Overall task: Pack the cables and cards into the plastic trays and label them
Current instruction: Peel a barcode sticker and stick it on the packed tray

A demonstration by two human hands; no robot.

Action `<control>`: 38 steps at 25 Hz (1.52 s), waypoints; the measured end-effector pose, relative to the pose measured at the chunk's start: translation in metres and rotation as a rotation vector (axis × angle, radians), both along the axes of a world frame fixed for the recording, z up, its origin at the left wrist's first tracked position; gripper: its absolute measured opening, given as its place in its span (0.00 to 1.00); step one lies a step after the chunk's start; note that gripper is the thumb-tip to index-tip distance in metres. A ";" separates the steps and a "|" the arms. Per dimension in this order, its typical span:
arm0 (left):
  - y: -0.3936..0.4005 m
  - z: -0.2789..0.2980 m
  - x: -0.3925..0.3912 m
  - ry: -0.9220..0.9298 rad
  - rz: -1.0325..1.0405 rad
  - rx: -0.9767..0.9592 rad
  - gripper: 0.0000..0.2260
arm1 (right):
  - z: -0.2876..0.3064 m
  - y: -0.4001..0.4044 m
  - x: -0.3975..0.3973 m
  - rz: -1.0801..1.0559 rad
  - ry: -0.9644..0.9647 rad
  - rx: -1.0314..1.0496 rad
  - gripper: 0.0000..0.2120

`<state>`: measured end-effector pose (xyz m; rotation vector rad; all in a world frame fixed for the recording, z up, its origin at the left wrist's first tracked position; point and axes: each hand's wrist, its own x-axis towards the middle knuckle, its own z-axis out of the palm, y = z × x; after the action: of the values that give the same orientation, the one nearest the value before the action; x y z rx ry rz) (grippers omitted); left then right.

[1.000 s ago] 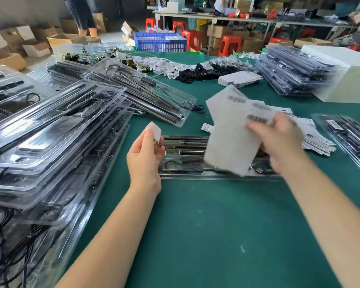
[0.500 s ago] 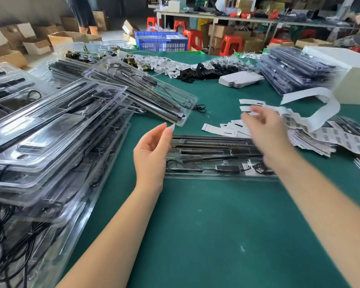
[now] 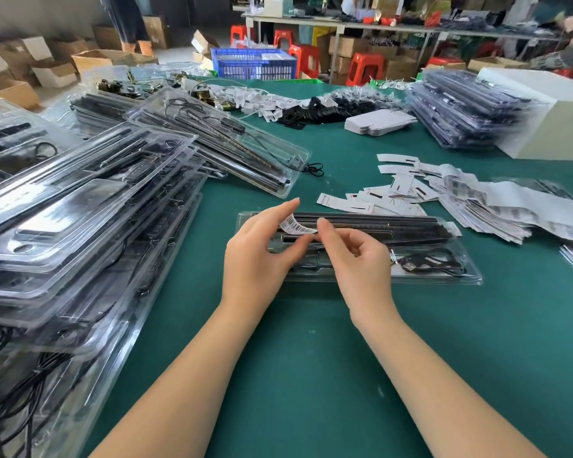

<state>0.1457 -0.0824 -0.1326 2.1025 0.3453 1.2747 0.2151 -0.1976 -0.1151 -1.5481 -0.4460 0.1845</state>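
A clear plastic tray (image 3: 450,276) lies flat on the green table in front of me, with black rods along its far side and a coiled black cable at its right end. Just above its left half, my left hand (image 3: 258,256) and my right hand (image 3: 354,256) pinch a small white barcode label (image 3: 296,226) between them, each at one end. The label curls slightly. A strip of label backing paper (image 3: 510,209) lies to the right of the tray.
Tall stacks of filled clear trays (image 3: 80,209) crowd the left side. More trays (image 3: 460,107) and a white box (image 3: 549,127) stand at the back right. Loose white cards (image 3: 394,193) lie behind the tray. A pile of black cables (image 3: 315,110) sits farther back.
My right hand dropped the label sheet on the right and came back to the middle. Both hands now hold the small label over the tray.
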 end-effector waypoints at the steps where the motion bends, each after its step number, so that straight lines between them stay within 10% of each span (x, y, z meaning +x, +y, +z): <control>1: 0.000 -0.001 0.000 -0.008 -0.001 0.044 0.22 | 0.000 0.000 0.000 -0.006 0.005 -0.016 0.11; 22: -0.002 0.000 -0.004 0.004 -0.034 0.240 0.27 | 0.001 -0.001 0.003 -0.017 0.120 0.079 0.06; 38: 0.003 0.007 -0.005 0.136 0.018 -0.229 0.03 | -0.016 -0.006 0.018 -0.065 -0.267 -0.096 0.05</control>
<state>0.1407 -0.0798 -0.1252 1.9970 0.5442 1.0510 0.2335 -0.2036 -0.1311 -1.6872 -0.6029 -0.0529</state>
